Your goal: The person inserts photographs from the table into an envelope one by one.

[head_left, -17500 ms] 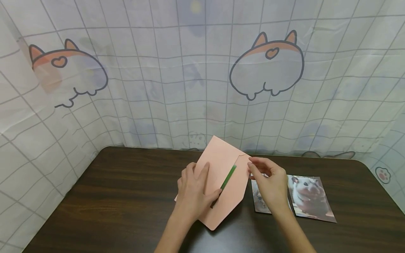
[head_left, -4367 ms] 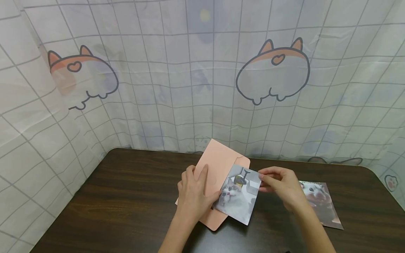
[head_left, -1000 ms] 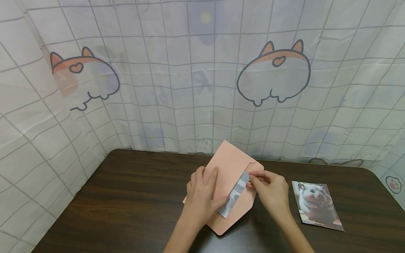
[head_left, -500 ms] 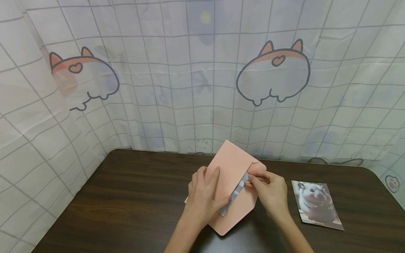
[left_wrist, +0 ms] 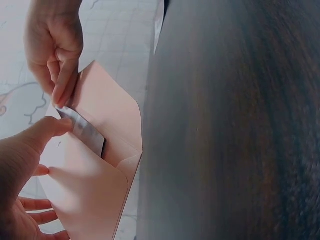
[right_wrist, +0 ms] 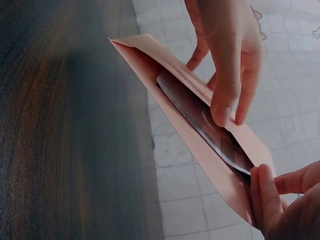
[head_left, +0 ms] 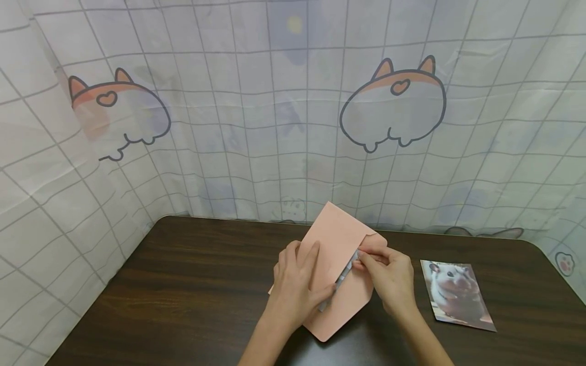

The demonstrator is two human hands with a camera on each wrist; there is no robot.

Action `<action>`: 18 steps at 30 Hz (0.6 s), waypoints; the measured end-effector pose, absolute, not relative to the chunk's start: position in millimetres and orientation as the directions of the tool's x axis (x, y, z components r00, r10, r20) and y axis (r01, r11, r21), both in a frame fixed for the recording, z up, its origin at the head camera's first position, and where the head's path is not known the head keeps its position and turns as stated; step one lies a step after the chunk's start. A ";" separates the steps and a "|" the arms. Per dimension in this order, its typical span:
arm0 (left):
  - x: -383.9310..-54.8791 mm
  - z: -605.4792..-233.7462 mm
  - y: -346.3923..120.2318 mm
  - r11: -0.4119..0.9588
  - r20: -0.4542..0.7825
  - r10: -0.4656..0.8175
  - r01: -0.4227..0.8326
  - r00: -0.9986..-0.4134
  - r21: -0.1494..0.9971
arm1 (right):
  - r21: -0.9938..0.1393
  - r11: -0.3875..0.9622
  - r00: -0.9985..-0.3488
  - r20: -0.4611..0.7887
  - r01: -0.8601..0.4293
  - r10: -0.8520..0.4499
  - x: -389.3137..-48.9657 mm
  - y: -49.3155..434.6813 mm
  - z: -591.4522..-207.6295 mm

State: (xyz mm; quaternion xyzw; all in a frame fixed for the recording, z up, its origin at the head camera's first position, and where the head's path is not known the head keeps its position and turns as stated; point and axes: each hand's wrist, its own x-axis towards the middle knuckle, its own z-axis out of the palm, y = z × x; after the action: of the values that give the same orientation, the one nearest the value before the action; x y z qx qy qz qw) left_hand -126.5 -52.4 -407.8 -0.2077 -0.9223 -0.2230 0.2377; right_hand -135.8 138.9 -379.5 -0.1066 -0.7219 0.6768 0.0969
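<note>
A pink envelope (head_left: 336, 231) is held tilted in front of the person with its flap open. My left hand (head_left: 296, 290) grips its left side, fingers spread along it and thumb over the opening. A grey-and-white photo (left_wrist: 87, 132) sits mostly inside, and only a narrow strip shows above the pocket edge. My right hand (head_left: 391, 277) pinches that photo's upper right corner between thumb and fingers, next to the flap. In the right wrist view the photo (right_wrist: 200, 112) bows slightly within the envelope mouth. The rest of its picture is hidden by the pocket.
A second photo (head_left: 458, 295), of a white hamster-like animal, lies on the dark wooden table (head_left: 183, 284) to the right of my right hand. Behind the table's back edge hangs a white grid-patterned curtain (head_left: 256, 127) with cartoon animals.
The grey photo, 4.4 seconds ago mostly outside, has slid left into the envelope until a thin strip shows. My right hand moved left with it. The hamster photo stays put on the table.
</note>
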 end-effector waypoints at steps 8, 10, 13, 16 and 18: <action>-126.0 -407.3 -52.4 0.799 0.510 0.271 0.486 -0.817 0.355 | -1.000 0.018 -0.958 0.006 -0.001 0.287 -135.0 136.9 -377.8; -125.8 -407.1 -52.5 0.798 0.509 0.270 0.486 -0.817 0.357 | -1.000 0.015 -0.958 0.008 -0.004 0.288 -135.1 136.6 -378.0; -126.1 -406.5 -52.7 0.805 0.515 0.270 0.484 -0.814 0.342 | -1.000 0.024 -0.957 0.015 -0.009 0.290 -135.1 136.2 -378.2; -126.4 -406.1 -53.1 0.817 0.530 0.269 0.482 -0.804 0.316 | -0.999 0.041 -0.957 0.034 -0.023 0.289 -134.7 135.3 -377.9; -126.7 -405.9 -53.4 0.823 0.541 0.268 0.481 -0.797 0.300 | -0.998 0.049 -0.957 0.045 -0.033 0.287 -134.3 134.6 -377.8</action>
State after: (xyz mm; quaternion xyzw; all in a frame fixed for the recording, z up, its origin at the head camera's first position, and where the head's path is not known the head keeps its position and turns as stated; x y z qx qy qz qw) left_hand -126.7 -53.4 -405.9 -0.2031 -0.9227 -0.2169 0.2457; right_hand -134.3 134.6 -377.8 -0.0890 -0.7146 0.6839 0.1169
